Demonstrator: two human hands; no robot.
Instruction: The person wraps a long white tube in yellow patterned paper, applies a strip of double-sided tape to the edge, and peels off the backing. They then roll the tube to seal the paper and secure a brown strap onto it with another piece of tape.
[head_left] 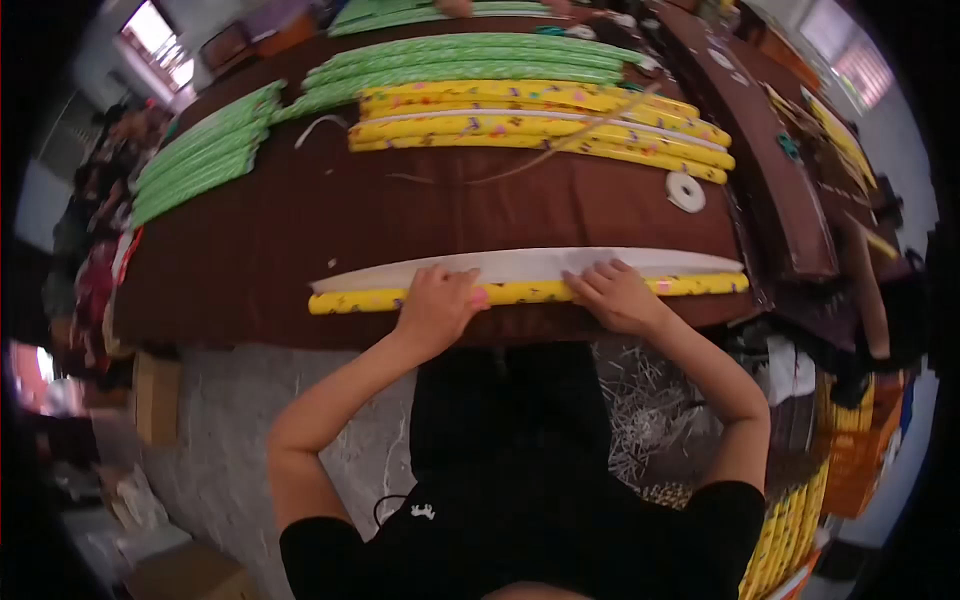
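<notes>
Yellow roll: a long patterned yellow roll [520, 293] lies along the near edge of the counter, its long axis running from 9 o'clock to 3 o'clock across the person's front, with a white paper strip [520, 265] just behind it and touching it along its length.
Counter: brown-covered counter [300, 220], curving away toward 12 o'clock.
Stacks: finished yellow rolls [540, 125] piled at 12 o'clock, green rolls [470, 60] behind them and another green pile [200, 150] at 10 o'clock, all well apart from the hands.
Tape ring: white tape ring [685, 191] at 2 o'clock, near the yellow stack.
Left hand: left hand [438, 303] pressed flat on the roll, fingers curled over its top toward the white strip, slightly left of the roll's middle.
Right hand: right hand [615, 295] spread flat on roll and strip, right of middle.
Relation: both hands sit directly on the roll, roughly equally near; its ends reach far past each hand toward 9 and 3 o'clock.
</notes>
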